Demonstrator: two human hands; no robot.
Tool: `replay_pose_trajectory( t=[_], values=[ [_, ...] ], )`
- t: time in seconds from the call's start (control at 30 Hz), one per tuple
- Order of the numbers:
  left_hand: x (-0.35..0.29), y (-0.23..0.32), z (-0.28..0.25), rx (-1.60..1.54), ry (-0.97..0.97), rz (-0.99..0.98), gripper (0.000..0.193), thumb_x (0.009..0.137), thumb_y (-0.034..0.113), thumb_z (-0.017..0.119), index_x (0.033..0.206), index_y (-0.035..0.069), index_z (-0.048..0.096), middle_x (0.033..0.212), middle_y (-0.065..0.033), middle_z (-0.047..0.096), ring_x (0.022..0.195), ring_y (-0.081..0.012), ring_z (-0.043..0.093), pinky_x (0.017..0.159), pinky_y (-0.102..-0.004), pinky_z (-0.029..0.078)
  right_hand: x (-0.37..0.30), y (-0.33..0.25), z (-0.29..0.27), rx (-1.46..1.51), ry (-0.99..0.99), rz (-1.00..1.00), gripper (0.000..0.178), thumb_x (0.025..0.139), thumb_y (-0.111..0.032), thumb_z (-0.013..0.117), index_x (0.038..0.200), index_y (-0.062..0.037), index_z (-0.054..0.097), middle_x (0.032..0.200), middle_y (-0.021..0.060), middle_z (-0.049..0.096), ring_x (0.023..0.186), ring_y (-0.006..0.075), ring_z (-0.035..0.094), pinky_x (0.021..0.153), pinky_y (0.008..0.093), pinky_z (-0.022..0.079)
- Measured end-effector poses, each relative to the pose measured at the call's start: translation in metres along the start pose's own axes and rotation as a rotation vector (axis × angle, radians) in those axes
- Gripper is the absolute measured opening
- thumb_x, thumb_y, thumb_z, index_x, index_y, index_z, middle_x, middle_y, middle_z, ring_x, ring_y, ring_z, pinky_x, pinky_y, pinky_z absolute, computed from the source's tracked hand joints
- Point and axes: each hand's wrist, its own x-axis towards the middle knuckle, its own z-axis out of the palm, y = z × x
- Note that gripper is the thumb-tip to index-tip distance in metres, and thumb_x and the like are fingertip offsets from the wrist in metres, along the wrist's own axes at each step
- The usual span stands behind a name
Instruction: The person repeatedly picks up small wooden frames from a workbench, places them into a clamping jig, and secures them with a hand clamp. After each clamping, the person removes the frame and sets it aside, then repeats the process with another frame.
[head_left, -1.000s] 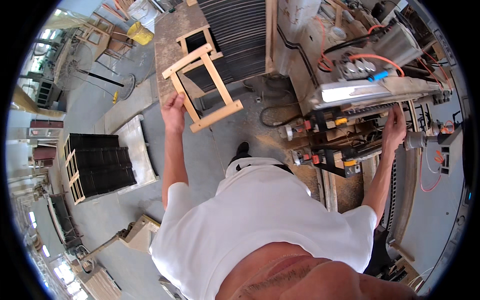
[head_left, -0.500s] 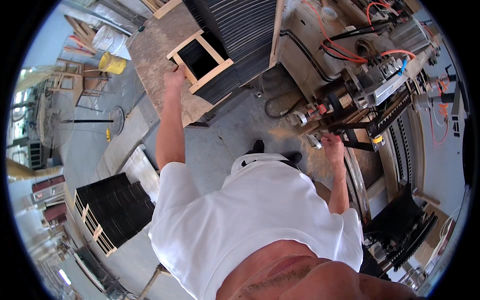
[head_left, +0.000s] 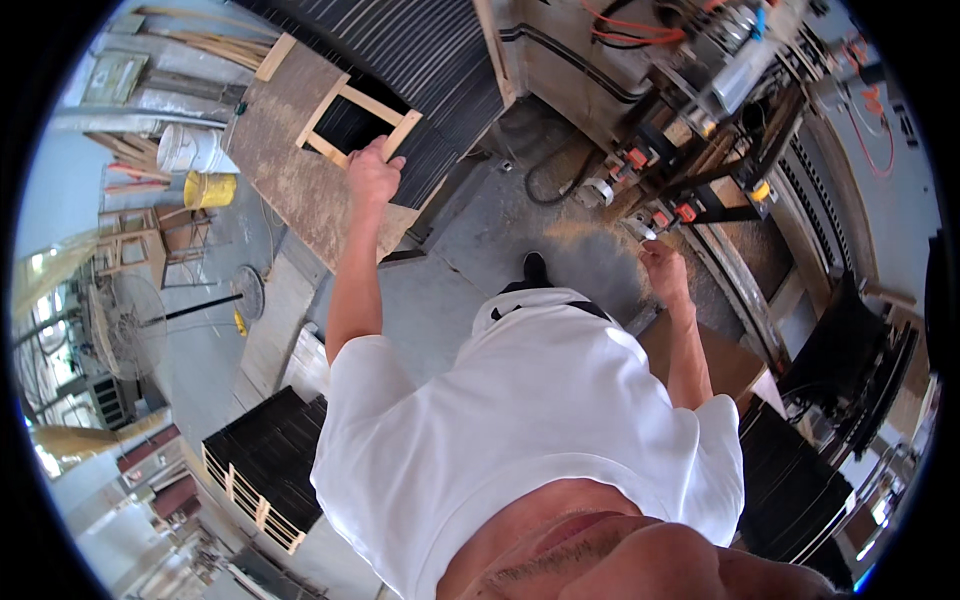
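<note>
My left hand (head_left: pixel 374 174) is closed over the near corner of a pale wooden frame (head_left: pixel 402 132). The frame has light bars around a dark opening. It lies against a tall stack of black-edged pieces (head_left: pixel 400 50), partly over a worn brown board tabletop (head_left: pixel 285 130). Off to the right, my right hand (head_left: pixel 666 273) has its fingers drawn together just below a small pale metal part (head_left: pixel 640 230) of a machine. Whether anything is between those fingers is too small to make out.
The machine (head_left: pixel 700 150) with red-and-black fittings, rails and orange hoses fills the right. Sawdust (head_left: pixel 585 235) lies on the floor. Another black stack (head_left: pixel 265 450) stands lower left. A fan (head_left: pixel 130 325), a yellow bucket (head_left: pixel 209 190) and a white bucket (head_left: pixel 188 150) are at the left.
The view has turned, shifting the tabletop and stack up and left. My left hand has moved from the frame's left bar to its near corner. My right hand has drawn back slightly from the machine.
</note>
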Motion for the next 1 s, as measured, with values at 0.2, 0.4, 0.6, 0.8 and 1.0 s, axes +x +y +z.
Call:
replay_pose_trajectory(
  t=[0.2,0.4,0.6,0.8,1.0],
  values=[
    [0.006,0.008,0.003,0.024,0.086,0.15,0.059,0.069,0.024,0.079,0.12,0.003,0.059,0.107,-0.0232,0.064,0.104,-0.0383,0.059,0.096,-0.0441,0.042,-0.051,0.04,-0.034,-0.001,0.156,0.036,0.025,0.081,-0.018,0.065,0.104,-0.0068,0.069,0.087,0.017,0.069,0.084,0.0318,0.067,0.076,0.038,0.052],
    [-0.046,0.077,0.004,-0.282,0.398,0.141,0.053,0.079,0.022,0.074,0.118,-0.009,0.056,0.116,-0.0262,0.059,0.106,-0.04,0.056,0.096,-0.0435,0.043,-0.146,0.005,-0.163,-0.088,0.492,-0.082,0.023,0.083,-0.012,0.064,0.104,-0.0042,0.064,0.102,0.0168,0.065,0.095,0.0328,0.063,0.081,0.0394,0.05],
    [-0.129,0.226,0.095,-0.817,-0.027,0.294,0.038,0.086,0.012,0.067,0.118,-0.005,0.057,0.116,-0.0153,0.063,0.108,-0.0244,0.059,0.095,-0.0345,0.045,-0.286,-0.019,-0.307,-0.664,1.102,-0.107,0.027,0.076,-0.008,0.073,0.102,-0.0105,0.067,0.114,0.0062,0.064,0.106,0.0261,0.06,0.088,0.0349,0.047],
    [-0.15,0.342,0.141,-1.095,-0.537,0.377,0.04,0.088,0.007,0.065,0.124,-0.004,0.052,0.12,-0.0167,0.061,0.11,-0.0213,0.058,0.096,-0.0308,0.045,-0.407,-0.002,-0.374,-1.107,1.188,0.555,0.029,0.087,-0.03,0.064,0.108,-0.0104,0.064,0.11,0.0103,0.066,0.102,0.029,0.062,0.084,0.0379,0.049],
    [-0.099,0.444,0.154,-1.26,-0.613,0.469,0.036,0.088,0.009,0.066,0.119,-0.006,0.056,0.112,-0.0142,0.064,0.103,-0.0177,0.061,0.092,-0.0278,0.048,-0.452,0.031,-0.377,-0.68,1.178,0.901,0.029,0.091,-0.038,0.058,0.115,-0.0235,0.063,0.105,-0.0001,0.069,0.096,0.0214,0.067,0.081,0.0343,0.051]
  ],
)
